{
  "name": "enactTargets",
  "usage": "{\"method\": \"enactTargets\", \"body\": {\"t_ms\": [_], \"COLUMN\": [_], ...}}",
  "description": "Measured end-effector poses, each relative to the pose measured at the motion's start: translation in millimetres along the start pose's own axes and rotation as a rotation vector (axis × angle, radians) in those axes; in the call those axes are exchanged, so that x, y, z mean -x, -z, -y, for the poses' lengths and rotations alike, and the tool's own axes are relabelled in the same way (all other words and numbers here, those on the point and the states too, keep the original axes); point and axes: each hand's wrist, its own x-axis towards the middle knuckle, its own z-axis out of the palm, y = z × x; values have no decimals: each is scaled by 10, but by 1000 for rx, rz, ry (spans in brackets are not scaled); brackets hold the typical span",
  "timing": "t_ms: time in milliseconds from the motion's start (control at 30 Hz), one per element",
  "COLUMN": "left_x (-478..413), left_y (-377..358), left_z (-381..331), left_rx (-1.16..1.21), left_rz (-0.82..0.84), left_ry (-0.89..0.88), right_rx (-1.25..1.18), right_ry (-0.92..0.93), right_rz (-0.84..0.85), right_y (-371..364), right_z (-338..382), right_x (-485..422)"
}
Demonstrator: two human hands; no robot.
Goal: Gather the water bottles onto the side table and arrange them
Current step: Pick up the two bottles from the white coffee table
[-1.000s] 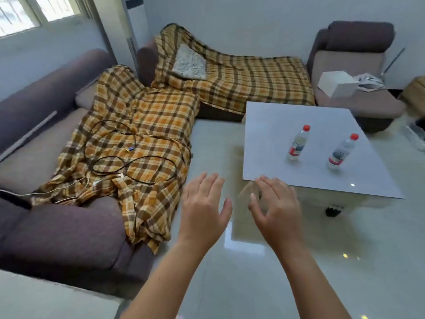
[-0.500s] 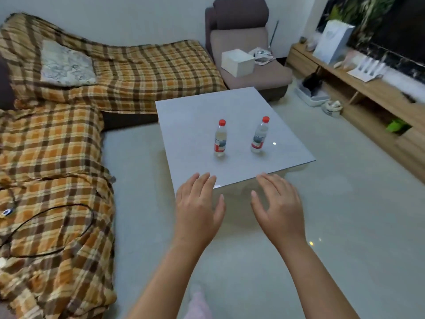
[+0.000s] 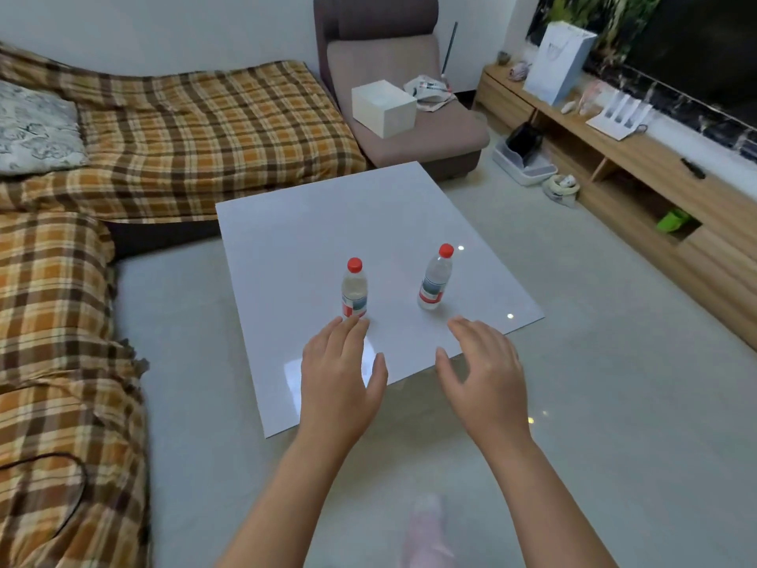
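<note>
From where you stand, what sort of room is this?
It looks like a home living room: a plaid-covered sofa wraps round a low white table, an armchair sits in the corner, and a long wooden TV cabinet runs beneath a dark screen.

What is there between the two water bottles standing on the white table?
Nothing: in the head view, only bare tabletop separates the left bottle from the right bottle.

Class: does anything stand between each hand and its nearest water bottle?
Nothing visible: bare tabletop lies between the right hand and the right bottle; the left hand hovers beside the left bottle's base.
</note>
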Motion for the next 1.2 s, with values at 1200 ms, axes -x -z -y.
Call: {"method": "enactTargets", "body": {"t_ms": [1200], "left_x": [-1936], "left_y": [-2249], "left_z": [1127], "left_rx": [445], "left_rz": [55], "left_ry": [1022], "right_rx": [-486], "right_ry": [-688], "right_rz": [619], "right_y": [-2146], "right_z": [-2232], "right_x": [-2297]}}
